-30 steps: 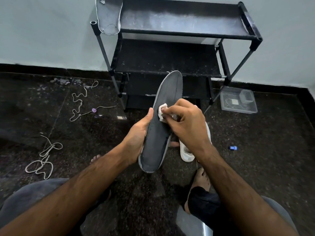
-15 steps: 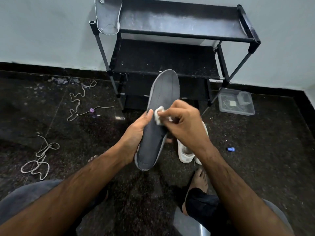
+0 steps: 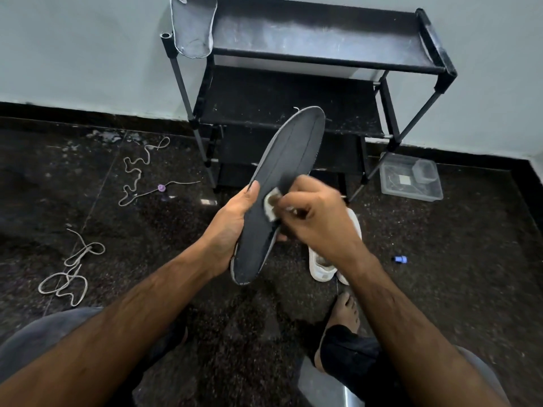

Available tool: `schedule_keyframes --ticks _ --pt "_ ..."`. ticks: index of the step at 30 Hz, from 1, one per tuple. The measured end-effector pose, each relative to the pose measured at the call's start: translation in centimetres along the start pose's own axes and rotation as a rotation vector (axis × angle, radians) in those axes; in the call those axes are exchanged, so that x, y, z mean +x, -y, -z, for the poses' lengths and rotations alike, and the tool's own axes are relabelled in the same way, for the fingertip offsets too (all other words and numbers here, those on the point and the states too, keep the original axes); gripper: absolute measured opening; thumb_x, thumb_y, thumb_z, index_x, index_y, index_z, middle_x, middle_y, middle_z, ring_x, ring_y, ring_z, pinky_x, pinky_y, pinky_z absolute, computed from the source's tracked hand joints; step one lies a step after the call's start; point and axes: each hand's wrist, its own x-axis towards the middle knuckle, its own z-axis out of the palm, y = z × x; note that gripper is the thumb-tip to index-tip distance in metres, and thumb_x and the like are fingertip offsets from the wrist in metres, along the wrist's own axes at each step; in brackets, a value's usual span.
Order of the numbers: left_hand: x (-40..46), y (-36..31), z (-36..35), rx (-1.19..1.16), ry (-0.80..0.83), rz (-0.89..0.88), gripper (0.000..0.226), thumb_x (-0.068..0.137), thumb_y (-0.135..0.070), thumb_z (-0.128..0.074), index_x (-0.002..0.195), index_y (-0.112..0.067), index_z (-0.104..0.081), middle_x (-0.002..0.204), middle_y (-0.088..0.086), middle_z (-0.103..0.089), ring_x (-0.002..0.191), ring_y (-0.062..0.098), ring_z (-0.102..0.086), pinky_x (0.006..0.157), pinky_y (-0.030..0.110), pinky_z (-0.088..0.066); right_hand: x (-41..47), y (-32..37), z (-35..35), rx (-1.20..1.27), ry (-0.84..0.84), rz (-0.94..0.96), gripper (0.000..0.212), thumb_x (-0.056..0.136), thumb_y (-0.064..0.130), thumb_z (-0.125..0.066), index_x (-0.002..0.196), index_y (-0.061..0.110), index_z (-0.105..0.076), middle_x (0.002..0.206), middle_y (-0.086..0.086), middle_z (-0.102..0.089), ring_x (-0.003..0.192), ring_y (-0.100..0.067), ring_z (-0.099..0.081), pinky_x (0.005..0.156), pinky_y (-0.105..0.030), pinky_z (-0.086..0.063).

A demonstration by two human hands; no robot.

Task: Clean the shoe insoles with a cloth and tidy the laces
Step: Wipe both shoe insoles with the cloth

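In the middle of the frame, the left hand (image 3: 232, 227) held a dark insole (image 3: 279, 183) up in the air. Its thumb lay along the left edge and its other fingers were wrapped behind, so they were clamped on the insole. The toe end pointed up toward the black shoe rack (image 3: 293, 92). The right hand (image 3: 314, 221) had its fingers pinched tight together on a small white cloth (image 3: 271, 205). The cloth was pressed flat on the middle of the insole. The right hand looked a bit blurry.

The insole was thin and looked bendy. If the right hand pushed too hard, it could fold, or slip out of the left hand and fall on the speckled floor (image 3: 440, 259). That floor had bits of dust near the wall at the left, so the insole would get dirty again. The cloth was very small and already looked grubby. It could just smear the dirt about, or slide out from the fingers.

A second insole (image 3: 192, 27) hung over the front edge of the top shelf, at the upper left of the frame. A bump to the rack might knock it off.

Two laces (image 3: 138, 174) (image 3: 70, 274) lay loose on the floor at the left. They were not tidied yet, and a foot could catch them. The white shoes (image 3: 323, 265) sat on the floor right under the right hand, near a bare foot (image 3: 343, 315).
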Motion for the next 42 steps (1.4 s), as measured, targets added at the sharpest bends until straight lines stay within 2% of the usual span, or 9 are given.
schedule_keyframes --ticks 3,10,16,21,25,30,36,38,42 --pt "0.0 -0.2 0.3 -0.046 0.002 0.051 0.043 0.105 -0.04 -0.04 0.131 -0.013 -0.062 0.113 0.015 -0.073 0.091 0.026 -0.072 0.075 0.041 -0.062 0.2 0.7 -0.4 -0.092 0.043 0.094 0.003 0.087 0.021 -0.08 0.084 0.021 -0.078 0.08 0.006 -0.059 0.074 -0.017 -0.057 0.064 -0.038 -0.048" --pt "-0.7 0.3 -1.0 0.051 0.171 0.106 0.045 0.104 -0.043 -0.037 0.133 -0.013 -0.054 0.099 0.023 -0.069 0.068 0.03 -0.07 0.053 0.038 -0.057 0.0 -3.4 2.4 -0.088 -0.313 -0.233 0.012 0.089 0.023 -0.079 0.099 0.016 -0.081 0.083 0.004 -0.062 0.075 -0.02 -0.06 0.064 -0.046 -0.053" --pt "-0.6 0.2 -0.4 0.112 0.224 0.022 0.041 0.107 -0.04 -0.034 0.148 -0.039 -0.04 0.098 0.022 -0.07 0.068 0.034 -0.064 0.058 0.038 -0.054 0.3 -0.5 0.4 0.092 -0.03 -0.018 0.007 0.089 0.018 -0.078 0.095 0.015 -0.081 0.08 0.005 -0.06 0.068 -0.014 -0.057 0.062 -0.039 -0.051" --pt "-0.8 0.4 -0.8 0.099 0.345 0.073 0.041 0.108 -0.043 -0.03 0.148 -0.047 -0.037 0.098 0.032 -0.061 0.073 0.037 -0.06 0.048 0.035 -0.056 0.4 -2.4 1.7 0.003 -0.325 -0.233 0.011 0.089 0.018 -0.079 0.099 0.014 -0.081 0.083 0.005 -0.063 0.072 -0.011 -0.059 0.064 -0.037 -0.054" --pt "-0.3 0.3 -0.8 0.169 0.225 0.096 0.056 0.105 -0.052 -0.024 0.145 -0.019 -0.044 0.078 0.018 -0.069 0.052 0.028 -0.066 0.043 0.032 -0.054 -0.1 -0.2 0.2 0.104 -0.121 -0.061 0.005 0.09 0.013 -0.078 0.094 0.011 -0.081 0.082 0.004 -0.059 0.071 -0.009 -0.055 0.06 -0.03 -0.05" --pt "1.3 -0.7 0.8 0.046 0.012 -0.051 0.061 0.108 -0.046 -0.013 0.131 -0.016 -0.061 0.12 0.004 -0.073 0.112 0.015 -0.068 0.086 0.021 -0.054 -0.1 2.0 -2.3 0.081 0.162 0.169 0.005 0.088 0.017 -0.079 0.09 0.021 -0.082 0.078 0.003 -0.059 0.073 -0.019 -0.056 0.061 -0.04 -0.049" --pt "0.1 0.0 -0.4 -0.024 0.134 0.171 0.061 0.105 -0.052 -0.025 0.129 -0.01 -0.062 0.105 0.015 -0.074 0.084 0.029 -0.074 0.073 0.049 -0.062 -0.1 -0.3 -0.3 -0.054 -0.087 -0.047 0.006 0.084 0.022 -0.081 0.091 0.023 -0.081 0.079 0.006 -0.063 0.077 -0.018 -0.06 0.07 -0.046 -0.05" --pt "-0.2 0.5 -0.9 -0.069 0.187 0.22 0.056 0.105 -0.05 -0.03 0.13 -0.013 -0.063 0.113 0.014 -0.072 0.095 0.028 -0.072 0.084 0.059 -0.058 0.0 -1.2 0.2 -0.052 -0.197 -0.173 0.007 0.086 0.023 -0.079 0.092 0.02 -0.081 0.08 0.005 -0.063 0.079 -0.019 -0.061 0.071 -0.047 -0.052" --pt "-0.1 0.8 -0.6 -0.184 0.116 0.216 0.054 0.105 -0.049 -0.034 0.12 -0.012 -0.07 0.118 0.015 -0.071 0.103 0.026 -0.071 0.088 0.048 -0.059 -0.2 0.4 -0.9 0.095 -0.111 -0.101 0.004 0.087 0.017 -0.079 0.09 0.016 -0.081 0.079 0.006 -0.06 0.072 -0.013 -0.058 0.064 -0.041 -0.052"
